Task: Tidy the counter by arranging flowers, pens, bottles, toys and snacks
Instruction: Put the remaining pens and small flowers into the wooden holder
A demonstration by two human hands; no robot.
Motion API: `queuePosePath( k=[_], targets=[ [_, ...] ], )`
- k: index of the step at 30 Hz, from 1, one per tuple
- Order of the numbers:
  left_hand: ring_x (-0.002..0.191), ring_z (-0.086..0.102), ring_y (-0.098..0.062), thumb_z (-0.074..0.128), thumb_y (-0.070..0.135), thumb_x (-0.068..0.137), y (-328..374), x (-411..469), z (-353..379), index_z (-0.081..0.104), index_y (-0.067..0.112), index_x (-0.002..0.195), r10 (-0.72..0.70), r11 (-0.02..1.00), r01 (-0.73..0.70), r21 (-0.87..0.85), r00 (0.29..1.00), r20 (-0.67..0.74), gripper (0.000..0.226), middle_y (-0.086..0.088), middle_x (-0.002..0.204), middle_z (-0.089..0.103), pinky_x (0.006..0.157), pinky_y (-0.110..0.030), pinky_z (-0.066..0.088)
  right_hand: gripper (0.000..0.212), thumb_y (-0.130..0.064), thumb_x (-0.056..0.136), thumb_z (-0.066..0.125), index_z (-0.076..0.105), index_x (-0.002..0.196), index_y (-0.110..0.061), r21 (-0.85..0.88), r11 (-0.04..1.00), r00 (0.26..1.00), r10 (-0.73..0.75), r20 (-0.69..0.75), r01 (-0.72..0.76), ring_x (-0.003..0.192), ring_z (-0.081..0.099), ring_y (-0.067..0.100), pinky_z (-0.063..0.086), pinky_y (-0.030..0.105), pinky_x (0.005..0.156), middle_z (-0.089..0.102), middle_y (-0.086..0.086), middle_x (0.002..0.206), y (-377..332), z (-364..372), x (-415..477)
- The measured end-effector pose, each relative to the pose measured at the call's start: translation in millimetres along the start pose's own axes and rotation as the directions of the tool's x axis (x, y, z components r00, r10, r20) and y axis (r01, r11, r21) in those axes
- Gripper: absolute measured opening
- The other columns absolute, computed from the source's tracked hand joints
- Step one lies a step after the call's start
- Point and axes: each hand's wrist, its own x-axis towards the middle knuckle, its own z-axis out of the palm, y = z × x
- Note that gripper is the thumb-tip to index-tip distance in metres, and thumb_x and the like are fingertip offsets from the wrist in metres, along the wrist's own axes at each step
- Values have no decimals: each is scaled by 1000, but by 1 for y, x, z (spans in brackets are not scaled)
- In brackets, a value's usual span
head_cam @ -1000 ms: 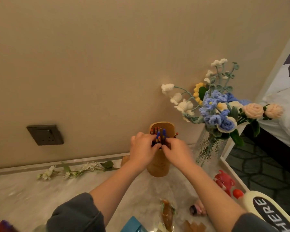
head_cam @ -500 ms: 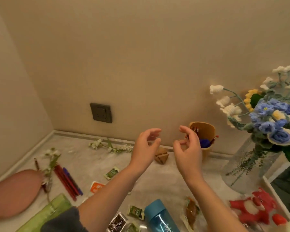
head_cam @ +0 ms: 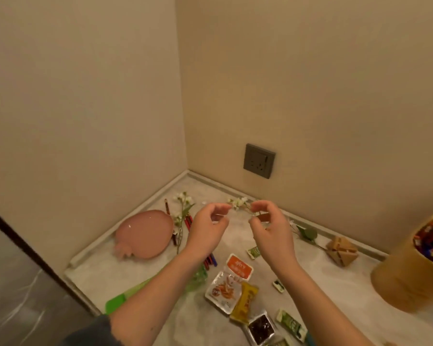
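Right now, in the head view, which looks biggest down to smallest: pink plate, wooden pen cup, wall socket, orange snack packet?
1. wooden pen cup, partly cut off, nearer the camera
2. pink plate
3. wall socket and orange snack packet: look alike, the socket farther off

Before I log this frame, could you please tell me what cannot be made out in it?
Head view: whether the right hand pinches the white flower sprig or hovers before it; its fingers overlap it.
Head view: the pens, mostly hidden by the left hand.
Head view: the wooden pen holder, cut off by the right edge.
Head view: print on the snack packets, blurred.
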Motion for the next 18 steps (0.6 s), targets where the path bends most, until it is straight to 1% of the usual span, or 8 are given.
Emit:
queuePosePath(
  k=[2,5,8,9,12,13,16,18],
  targets=[
    [95,62,-7,59,2,88,-8,4,-15,64,25,102,-27,1000,27,-4,1000,-9,28,8,100,64,79,-12,47,31,-16,84,59,57,102,-41,-17,1000,998,25,50,-24,88,56,-8,53,29,70,61,-24,99,1,17,4],
    [96,61,-7,58,1,88,-21,9,-34,64,22,105,-68,998,68,4,998,-10,27,4,103,64,79,-12,48,32,-16,83,59,57,104,-40,-55,998,993,41,109,-35,85,56,-8,49,25,70,62,-20,98,3,38,8],
    [95,62,-10,58,0,88,-38,15,-48,63,27,101,-125,992,125,11,992,-17,30,4,103,65,84,-23,50,29,-17,83,59,58,102,-38,-86,995,987,59,148,-47,78,57,-3,51,27,68,62,-18,92,7,61,12],
    [94,62,-10,58,0,87,-42,15,-50,63,27,100,-147,989,148,24,989,-20,31,4,102,65,84,-25,51,27,-18,83,59,57,101,-38,-104,993,985,70,161,-54,76,57,-2,52,28,67,62,-18,89,9,66,12],
    [85,61,-6,56,-1,87,-57,18,-58,63,26,102,-206,977,205,55,979,-3,32,5,100,65,76,-21,51,25,-21,83,59,56,102,-37,-181,979,965,131,227,-90,70,58,3,53,32,67,61,-15,86,17,85,13],
    [83,61,-6,56,-1,87,-62,19,-60,62,26,103,-224,973,223,65,974,12,32,5,100,65,75,-21,52,25,-22,83,60,56,103,-36,-209,973,955,153,253,-101,70,58,4,53,32,68,61,-15,86,19,91,13],
    [84,62,-14,55,0,87,-74,20,-62,61,25,106,-299,952,295,76,953,43,32,4,102,64,78,-37,54,25,-23,83,61,58,106,-32,-246,961,938,197,285,-127,71,60,6,53,32,69,62,-12,87,28,107,12],
    [90,62,-17,54,1,89,-81,21,-63,59,24,108,-336,940,331,80,940,60,30,3,104,64,81,-42,55,24,-23,83,62,59,107,-30,-264,953,931,225,287,-149,72,60,8,54,34,70,63,-11,87,34,114,11]
  ],
)
